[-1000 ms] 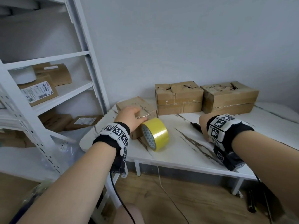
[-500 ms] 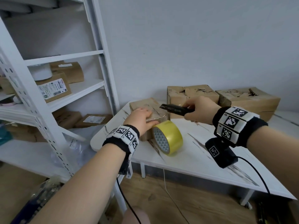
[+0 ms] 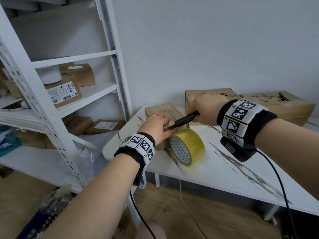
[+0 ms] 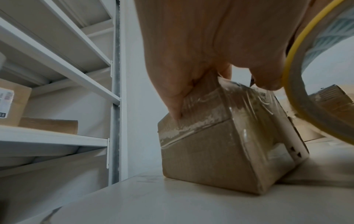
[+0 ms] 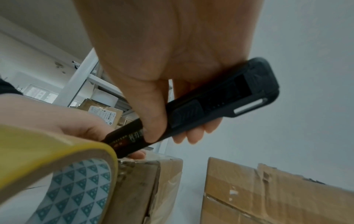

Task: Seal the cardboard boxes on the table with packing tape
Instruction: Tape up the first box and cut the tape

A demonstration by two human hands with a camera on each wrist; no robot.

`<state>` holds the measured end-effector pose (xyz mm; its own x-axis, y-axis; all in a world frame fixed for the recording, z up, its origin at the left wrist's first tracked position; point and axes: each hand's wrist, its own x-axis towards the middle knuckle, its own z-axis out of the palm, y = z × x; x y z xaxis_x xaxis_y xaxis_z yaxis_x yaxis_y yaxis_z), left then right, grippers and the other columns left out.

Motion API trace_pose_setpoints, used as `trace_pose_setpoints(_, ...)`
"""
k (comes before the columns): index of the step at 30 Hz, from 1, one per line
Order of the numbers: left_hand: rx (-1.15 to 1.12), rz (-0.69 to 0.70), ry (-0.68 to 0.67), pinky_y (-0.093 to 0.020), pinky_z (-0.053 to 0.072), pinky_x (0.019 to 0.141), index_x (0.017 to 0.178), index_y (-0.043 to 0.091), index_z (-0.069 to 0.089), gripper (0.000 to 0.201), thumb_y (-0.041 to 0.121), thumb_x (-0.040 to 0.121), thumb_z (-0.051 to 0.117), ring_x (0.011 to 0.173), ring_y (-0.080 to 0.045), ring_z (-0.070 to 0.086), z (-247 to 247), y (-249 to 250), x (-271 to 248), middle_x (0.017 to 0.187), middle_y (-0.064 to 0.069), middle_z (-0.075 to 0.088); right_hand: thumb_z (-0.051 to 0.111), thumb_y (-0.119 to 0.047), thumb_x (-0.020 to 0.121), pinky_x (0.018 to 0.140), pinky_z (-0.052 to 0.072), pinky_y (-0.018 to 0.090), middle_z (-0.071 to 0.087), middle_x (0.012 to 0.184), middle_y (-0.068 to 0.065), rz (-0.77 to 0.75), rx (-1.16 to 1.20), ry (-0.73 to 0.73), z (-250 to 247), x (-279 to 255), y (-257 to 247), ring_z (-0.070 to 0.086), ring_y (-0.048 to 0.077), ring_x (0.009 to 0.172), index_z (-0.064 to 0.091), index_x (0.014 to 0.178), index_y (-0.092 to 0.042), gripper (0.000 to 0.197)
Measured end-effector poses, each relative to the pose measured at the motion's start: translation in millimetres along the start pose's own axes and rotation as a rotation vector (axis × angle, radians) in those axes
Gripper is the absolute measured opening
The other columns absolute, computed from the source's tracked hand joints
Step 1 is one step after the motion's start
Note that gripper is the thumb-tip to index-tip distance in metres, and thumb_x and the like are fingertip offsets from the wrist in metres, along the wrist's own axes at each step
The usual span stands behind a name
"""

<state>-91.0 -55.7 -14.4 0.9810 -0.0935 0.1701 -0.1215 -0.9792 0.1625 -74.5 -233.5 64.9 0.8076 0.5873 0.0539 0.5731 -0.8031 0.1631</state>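
Note:
A small cardboard box (image 3: 164, 110) (image 4: 210, 151) with clear tape over its top sits at the left end of the white table (image 3: 215, 171). My left hand (image 3: 155, 124) (image 4: 201, 45) lies flat on it and presses down. A yellow tape roll (image 3: 188, 146) (image 4: 291, 94) (image 5: 57, 151) stands on edge against the box's near side. My right hand (image 3: 204, 109) (image 5: 159, 118) grips a black utility knife (image 3: 184, 119) (image 5: 220, 103). The knife's tip is at the box's top edge beside my left thumb, just above the roll. Two larger boxes (image 3: 212, 95) (image 3: 276, 105) stand by the wall.
A white metal shelf unit (image 3: 72, 100) stands close on the left, holding labelled boxes and a white roll. The table's left corner and front edge are near my forearms. A black cable (image 3: 283, 195) hangs from my right wrist over the table edge.
My right hand picked the knife up off the table and carried it left to the box's top edge by my left thumb. My left hand stayed on the box.

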Motion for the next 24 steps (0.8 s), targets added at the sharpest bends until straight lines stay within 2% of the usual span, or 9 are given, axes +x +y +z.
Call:
trace_pose_setpoints(6, 0.000, 0.004, -0.003, -0.037, 0.033, 0.103, 0.124, 0.010, 0.054, 0.051, 0.047, 0.089, 0.053, 0.123, -0.028, 0.041, 0.6, -0.1, 0.7, 0.123, -0.009, 0.054, 0.051, -0.017, 0.090, 0.062, 0.040, 0.027, 0.050, 0.069, -0.009, 0.005, -0.051, 0.003, -3.9, 0.6, -7.1, 0.052, 0.019, 0.078, 0.057, 0.079, -0.029, 0.018)
trace_pose_setpoints(12, -0.019, -0.005, 0.006, -0.042, 0.032, 0.106, 0.124, 0.010, 0.055, 0.052, 0.047, 0.089, 0.054, 0.127, -0.030, 0.039, 2.5, -1.1, 2.3, 0.128, -0.010, 0.053, 0.050, -0.014, 0.089, 0.066, 0.045, 0.029, 0.057, 0.080, -0.005, 0.013, -0.074, -0.016, -1.7, 1.2, -11.1, 0.057, 0.020, 0.083, 0.058, 0.083, -0.028, 0.018)
trace_pose_setpoints(14, 0.000, -0.005, 0.002, -0.042, 0.029, 0.110, 0.132, 0.011, 0.049, 0.056, 0.046, 0.088, 0.055, 0.132, -0.030, 0.034, 1.6, 0.0, 0.7, 0.136, -0.009, 0.048, 0.050, -0.014, 0.089, 0.063, 0.043, 0.028, 0.054, 0.075, -0.005, 0.032, -0.100, -0.023, -2.6, 0.5, -8.9, 0.056, 0.020, 0.080, 0.060, 0.084, -0.026, 0.016)
trace_pose_setpoints(16, 0.042, -0.004, -0.023, -0.041, 0.021, 0.116, 0.144, 0.014, 0.034, 0.071, 0.044, 0.085, 0.061, 0.141, -0.029, 0.020, 3.6, 1.3, -4.1, 0.151, -0.007, 0.031, 0.049, -0.014, 0.088, 0.058, 0.040, 0.025, 0.049, 0.070, -0.007, 0.056, -0.132, -0.024, -3.3, -2.4, -2.7, 0.054, 0.020, 0.077, 0.061, 0.083, -0.025, 0.016)
trace_pose_setpoints(18, 0.059, -0.019, -0.031, -0.039, 0.015, 0.117, 0.149, 0.016, 0.022, 0.087, 0.045, 0.080, 0.067, 0.145, -0.027, 0.008, 6.5, 2.7, -8.9, 0.157, -0.003, 0.017, 0.048, -0.013, 0.086, 0.058, 0.039, 0.025, 0.048, 0.069, -0.008, 0.091, -0.148, -0.032, -1.3, -6.3, 6.4, 0.054, 0.020, 0.076, 0.061, 0.082, -0.027, 0.020)
trace_pose_setpoints(22, 0.054, -0.039, -0.034, -0.040, 0.015, 0.118, 0.149, 0.017, 0.021, 0.091, 0.054, 0.078, 0.065, 0.145, -0.026, 0.008, 6.2, 2.9, -6.8, 0.158, -0.002, 0.016, 0.050, -0.017, 0.087, 0.051, 0.036, 0.021, 0.061, 0.079, -0.002, 0.189, -0.084, -0.089, 13.0, -15.6, 26.9, 0.059, 0.020, 0.077, 0.068, 0.089, -0.021, 0.019)
trace_pose_setpoints(24, 0.061, -0.050, -0.034, -0.038, 0.013, 0.118, 0.149, 0.017, 0.021, 0.091, 0.056, 0.079, 0.062, 0.145, -0.027, 0.009, 6.3, 4.2, -6.3, 0.158, -0.003, 0.016, 0.053, -0.019, 0.090, 0.050, 0.039, 0.021, 0.061, 0.076, 0.001, 0.233, 0.029, -0.164, 23.4, -20.3, 35.2, 0.060, 0.020, 0.074, 0.069, 0.098, -0.014, 0.019)
